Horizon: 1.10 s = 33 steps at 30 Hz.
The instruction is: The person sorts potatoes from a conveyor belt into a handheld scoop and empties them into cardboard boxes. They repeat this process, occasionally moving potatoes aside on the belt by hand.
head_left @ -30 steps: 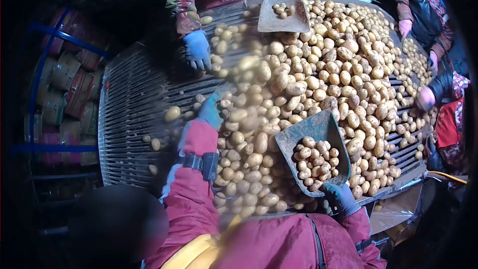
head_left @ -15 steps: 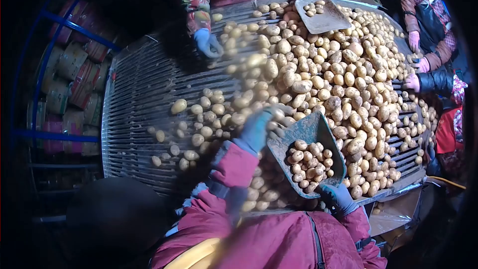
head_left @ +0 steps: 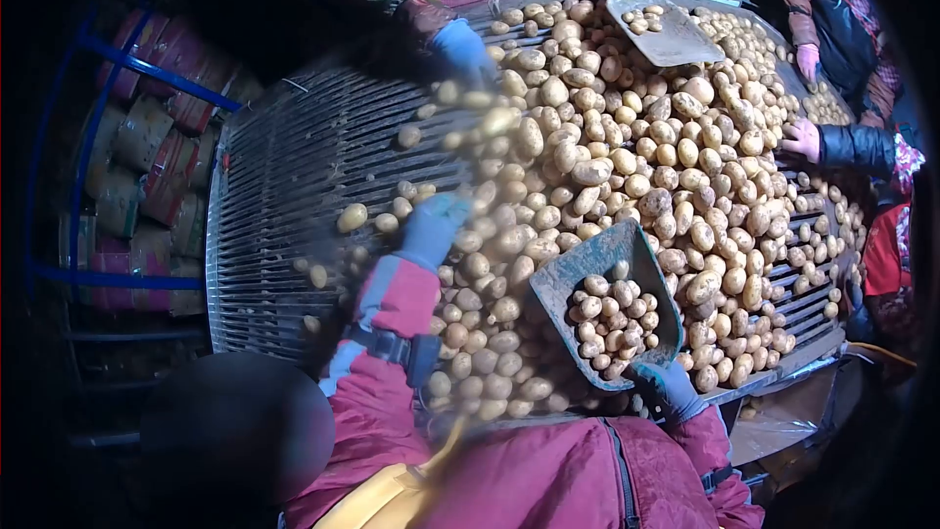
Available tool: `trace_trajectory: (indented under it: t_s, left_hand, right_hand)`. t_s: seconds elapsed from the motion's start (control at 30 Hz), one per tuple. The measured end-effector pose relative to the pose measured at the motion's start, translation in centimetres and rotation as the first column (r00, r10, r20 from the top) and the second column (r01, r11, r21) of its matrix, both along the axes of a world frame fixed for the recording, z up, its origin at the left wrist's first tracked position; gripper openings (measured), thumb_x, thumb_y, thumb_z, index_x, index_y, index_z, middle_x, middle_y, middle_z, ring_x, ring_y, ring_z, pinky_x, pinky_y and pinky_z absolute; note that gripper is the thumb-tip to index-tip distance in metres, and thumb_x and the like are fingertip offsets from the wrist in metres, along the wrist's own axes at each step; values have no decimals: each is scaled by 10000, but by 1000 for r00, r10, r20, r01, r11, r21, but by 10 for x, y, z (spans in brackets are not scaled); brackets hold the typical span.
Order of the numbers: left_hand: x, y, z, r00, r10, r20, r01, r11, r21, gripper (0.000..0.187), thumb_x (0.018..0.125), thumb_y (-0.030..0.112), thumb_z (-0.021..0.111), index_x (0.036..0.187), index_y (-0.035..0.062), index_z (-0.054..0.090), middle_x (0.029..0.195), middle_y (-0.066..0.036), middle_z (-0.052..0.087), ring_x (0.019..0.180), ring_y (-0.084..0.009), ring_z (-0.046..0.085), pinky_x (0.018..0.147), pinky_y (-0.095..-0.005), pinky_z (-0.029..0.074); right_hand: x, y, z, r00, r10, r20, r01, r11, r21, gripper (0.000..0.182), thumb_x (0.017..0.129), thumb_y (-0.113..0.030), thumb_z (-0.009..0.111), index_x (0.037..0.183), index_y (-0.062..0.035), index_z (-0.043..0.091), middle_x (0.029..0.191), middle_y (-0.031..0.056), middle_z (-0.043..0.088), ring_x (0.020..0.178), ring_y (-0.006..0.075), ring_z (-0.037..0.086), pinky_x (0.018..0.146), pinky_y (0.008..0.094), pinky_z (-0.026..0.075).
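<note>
My right hand (head_left: 672,388), in a blue-grey glove, is closed around the handle of a green scoop (head_left: 654,279). Small potatoes (head_left: 612,319) fill much of the scoop, and it rests among the loose potatoes near the front edge. My left hand (head_left: 434,229), gloved in blue and teal, is over the left side of the heap, back of the hand up. Its fingers are blurred and partly hidden, so their grip cannot be made out. Larger potatoes (head_left: 676,152) are heaped on the slatted grading table (head_left: 284,186).
Across the table, a co-worker's blue-gloved hand (head_left: 464,49) touches potatoes, and another scoop (head_left: 676,35) holds a few potatoes. Other workers' pink-gloved hands (head_left: 803,140) are at the right edge. Stacked boxes (head_left: 162,172) stand behind a blue metal frame (head_left: 147,64) on the left.
My left hand has moved left from beside the scoop to the heap's left side. One more small potato shows near the scoop's upper end. The co-worker's hand opposite moved right.
</note>
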<state>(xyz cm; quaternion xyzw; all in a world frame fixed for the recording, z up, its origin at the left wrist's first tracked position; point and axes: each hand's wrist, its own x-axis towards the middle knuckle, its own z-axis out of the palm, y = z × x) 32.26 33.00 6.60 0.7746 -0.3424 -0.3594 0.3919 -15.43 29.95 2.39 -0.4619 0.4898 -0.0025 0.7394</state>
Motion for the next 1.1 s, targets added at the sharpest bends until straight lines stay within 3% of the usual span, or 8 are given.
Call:
trace_trajectory:
  t_s: [0.07,0.27,0.47,0.6,0.7,0.8,1.0,1.1]
  left_hand:
    - [18,-9,-4,946,-4,325,4,1000,-1,504,915,236,714,1330,-22,594,1202,-173,674,995,-209,660,835,-350,544]
    - [77,-87,-57,967,-12,255,33,997,-76,476,904,226,676,1332,32,607,1178,-170,675,1052,-272,646,926,-377,517]
    - [86,-141,-118,791,-15,612,66,996,-61,457,823,164,729,1262,65,651,1105,-154,703,980,-283,683,868,-388,536]
    - [56,-107,-85,879,-93,468,-16,975,223,309,800,172,748,1085,68,683,1096,-141,690,981,-326,669,882,-421,533]
    - [63,-58,-91,755,-152,638,208,978,-13,249,821,183,743,1046,87,698,929,-112,702,787,-278,679,717,-398,556]
    - [77,-29,-69,999,32,-27,-26,984,175,208,901,257,679,1051,114,697,818,-80,672,723,-176,669,619,-347,544]
    - [79,-24,-37,966,256,43,-256,914,316,166,917,203,623,1007,137,746,803,-94,705,704,-176,675,607,-339,540]
    - [107,-46,-87,954,110,280,-117,993,9,203,888,165,591,1029,136,734,852,-123,720,805,-268,698,730,-387,553]
  right_hand:
    - [2,-4,8,994,84,-66,-80,995,50,256,887,-231,656,1020,-31,748,859,62,722,769,159,688,655,319,531]
    - [12,-6,24,994,-94,-64,105,975,197,252,862,-288,728,969,-60,718,779,10,675,625,97,612,519,254,442]
    - [19,-12,47,986,-118,-116,151,931,333,247,882,-255,713,1018,-49,723,843,28,697,697,115,643,575,270,482]
    - [10,-10,34,998,-45,-44,55,962,266,248,898,-247,696,1035,-42,723,883,40,705,764,136,671,623,288,506]
    - [6,6,0,986,-160,56,152,980,127,251,886,-220,668,1009,-5,710,803,75,689,580,163,629,489,287,481]
    - [17,-6,29,984,-177,-1,172,956,238,246,878,-205,656,985,9,709,766,80,681,523,161,615,460,282,476]
    - [9,-2,10,996,-92,1,91,987,136,255,880,-203,652,1003,13,709,812,61,690,656,160,645,561,283,500]
    - [8,-1,10,992,-124,4,122,982,142,255,889,-194,643,1035,5,709,847,72,698,694,169,661,594,286,510]
